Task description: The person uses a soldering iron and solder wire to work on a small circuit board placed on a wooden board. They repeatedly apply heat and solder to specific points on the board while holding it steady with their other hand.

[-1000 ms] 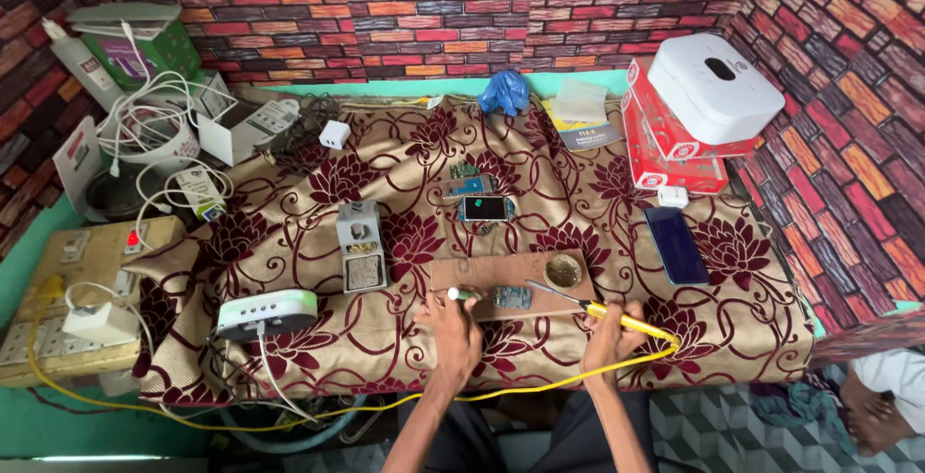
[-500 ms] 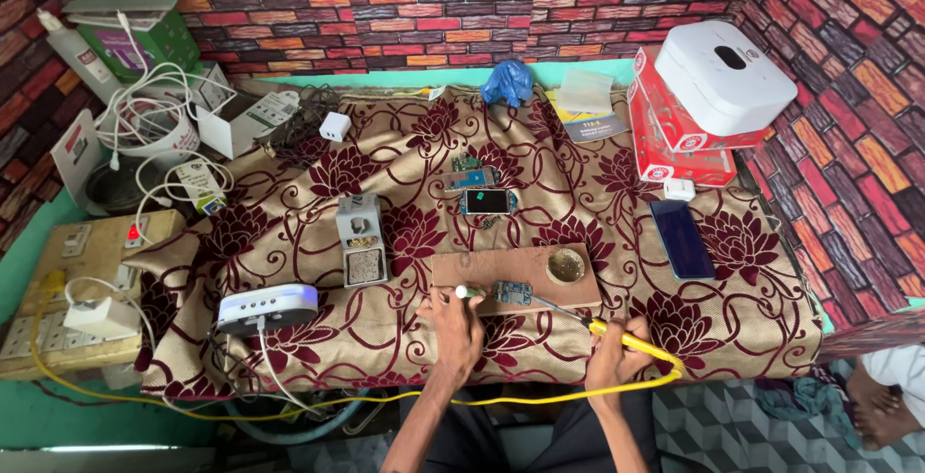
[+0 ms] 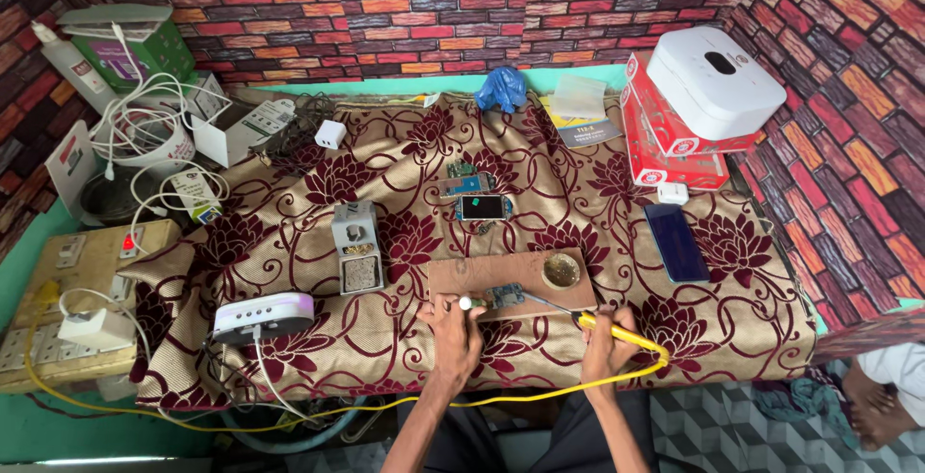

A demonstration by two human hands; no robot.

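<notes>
The person's right hand [image 3: 605, 338] holds a yellow soldering iron [image 3: 617, 331]. Its fingers are wrapped tight around the yellow handle. The thin metal tip points left and reaches a small blue circuit board [image 3: 504, 295]. The board lies on a flat brown wooden board [image 3: 511, 275], near its front edge. The wooden board lies on the tabletop, which is covered by a gold cloth with dark red flowers [image 3: 405, 184].

The left hand [image 3: 453, 324] is just beside the little circuit board, on its left. Its fingers are pinched together on a small thing with a round white end [image 3: 464, 303]. It is too small to tell what it is.

A round tin [image 3: 561, 269] sits on the right end of the wooden board. A yellow cord [image 3: 289, 425] runs from the iron, along the front of the tabletop, to the left side.

Behind the wooden board lies a small phone screen [image 3: 482, 207] with more small parts near it. A grey box with holes [image 3: 356, 247] stands to the left. A white flat gadget [image 3: 263, 316] lies near the front left corner. A dark blue phone [image 3: 675, 242] lies to the right. A white box [image 3: 715, 83] sits on red boxes [image 3: 665, 150] at the back right. White cables [image 3: 145, 136] lie in a heap at the far left.
</notes>
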